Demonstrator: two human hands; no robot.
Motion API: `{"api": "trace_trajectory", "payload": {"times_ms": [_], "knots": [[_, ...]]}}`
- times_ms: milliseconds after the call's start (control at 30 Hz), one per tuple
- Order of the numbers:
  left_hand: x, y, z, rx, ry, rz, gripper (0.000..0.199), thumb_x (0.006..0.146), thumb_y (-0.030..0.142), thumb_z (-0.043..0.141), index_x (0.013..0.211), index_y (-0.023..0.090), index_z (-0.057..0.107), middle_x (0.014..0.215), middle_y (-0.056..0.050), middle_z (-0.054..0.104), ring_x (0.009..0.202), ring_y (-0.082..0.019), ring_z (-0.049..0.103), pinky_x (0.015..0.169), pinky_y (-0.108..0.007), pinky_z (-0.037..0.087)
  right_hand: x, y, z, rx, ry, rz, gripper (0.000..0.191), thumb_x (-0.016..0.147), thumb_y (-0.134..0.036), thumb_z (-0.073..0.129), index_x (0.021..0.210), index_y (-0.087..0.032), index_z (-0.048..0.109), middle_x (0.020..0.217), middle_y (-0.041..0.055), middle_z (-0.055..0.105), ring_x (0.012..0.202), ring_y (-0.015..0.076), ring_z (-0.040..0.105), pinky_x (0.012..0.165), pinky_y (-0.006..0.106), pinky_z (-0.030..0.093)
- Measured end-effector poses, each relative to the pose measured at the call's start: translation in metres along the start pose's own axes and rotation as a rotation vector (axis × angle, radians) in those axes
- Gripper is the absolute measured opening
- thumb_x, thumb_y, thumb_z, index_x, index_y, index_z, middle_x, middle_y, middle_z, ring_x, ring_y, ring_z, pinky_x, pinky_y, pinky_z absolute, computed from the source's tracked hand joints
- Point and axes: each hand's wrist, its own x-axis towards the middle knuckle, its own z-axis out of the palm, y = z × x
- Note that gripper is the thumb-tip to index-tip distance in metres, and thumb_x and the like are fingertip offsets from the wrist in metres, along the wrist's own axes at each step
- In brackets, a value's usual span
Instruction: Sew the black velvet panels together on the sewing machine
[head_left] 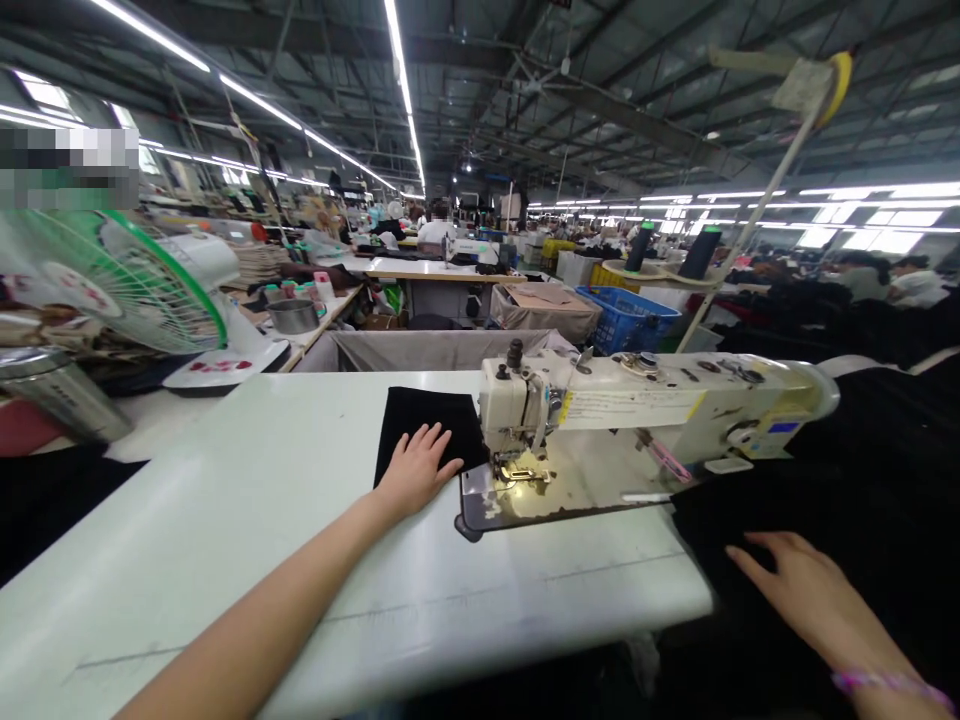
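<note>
My left hand [418, 465] lies flat with fingers spread on a black cloth piece [409, 410], just left of the sewing machine [517, 405]. Under the machine's lit needle area, the metal bed plate [577, 480] shows no cloth. My right hand [806, 580] is at the right, over a large heap of black fabric [735, 510]. Its thumb and forefinger stand apart, and I see nothing between them; the other fingers are partly hidden. A bracelet [889, 684] circles the right wrist.
The white tabletop [247, 500] ends in a rounded front edge. A green fan [142, 290] and a steel flask [64, 395] stand at the left. Behind the machine are a blue basket [626, 315], dark thread cones [701, 252] and a slanted pole [750, 225].
</note>
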Motion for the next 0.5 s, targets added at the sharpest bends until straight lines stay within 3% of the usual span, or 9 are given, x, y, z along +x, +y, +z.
{"api": "trace_trajectory", "payload": {"times_ms": [67,167,267,367,433,500], "knots": [[0.001,-0.013,-0.009,0.026,-0.007,-0.02,0.057,0.094,0.047,0.051,0.14,0.013,0.053,0.153,-0.02,0.045,0.145,-0.039,0.036,0.116,-0.061,0.028,0.0,0.01,0.006,0.033,-0.083,-0.063,0.038,0.074,-0.052,0.047,0.072,-0.021,0.067,0.084,0.016,0.072,0.078,0.0335,0.07,0.08,0.047,0.055],[-0.005,-0.019,-0.024,0.063,-0.006,-0.009,0.056,0.093,0.044,0.052,0.14,0.013,0.053,0.152,-0.02,0.045,0.146,-0.037,0.034,0.118,-0.062,0.023,-0.001,0.005,0.007,0.041,-0.086,-0.068,0.034,0.072,-0.05,0.043,0.061,-0.025,0.063,0.077,0.0127,0.072,0.071,0.0319,0.07,0.069,0.044,0.054],[-0.021,-0.002,-0.032,0.079,-0.022,0.074,0.048,0.096,0.038,0.05,0.137,0.015,0.057,0.15,-0.017,0.05,0.146,-0.033,0.035,0.121,-0.06,0.017,0.004,0.003,-0.006,0.129,-0.137,0.053,0.031,0.064,-0.054,0.05,0.06,-0.028,0.067,0.078,0.011,0.075,0.068,0.0341,0.071,0.065,0.045,0.053],[-0.044,0.027,-0.035,0.061,-0.068,0.177,0.037,0.096,0.031,0.049,0.127,0.019,0.065,0.141,-0.012,0.061,0.142,-0.032,0.042,0.12,-0.061,0.019,0.006,0.006,-0.027,0.219,-0.173,0.231,0.02,0.059,-0.049,0.057,0.056,-0.032,0.067,0.074,0.0136,0.075,0.067,0.036,0.071,0.065,0.046,0.052],[-0.06,0.046,-0.037,-0.008,-0.093,0.253,0.029,0.095,0.023,0.05,0.116,0.022,0.07,0.128,-0.009,0.069,0.134,-0.031,0.051,0.119,-0.064,0.02,-0.002,0.001,-0.041,0.188,-0.078,0.349,0.016,0.06,-0.047,0.058,0.051,-0.033,0.059,0.072,0.0174,0.073,0.062,0.0363,0.068,0.061,0.048,0.05],[-0.075,0.066,-0.04,-0.14,-0.109,0.346,0.028,0.094,0.017,0.048,0.108,0.022,0.072,0.114,-0.007,0.074,0.12,-0.027,0.062,0.117,-0.061,0.028,-0.017,-0.019,-0.052,0.186,0.107,0.365,0.016,0.061,-0.046,0.058,0.053,-0.033,0.057,0.077,0.018,0.072,0.062,0.0352,0.066,0.06,0.048,0.05]]}}
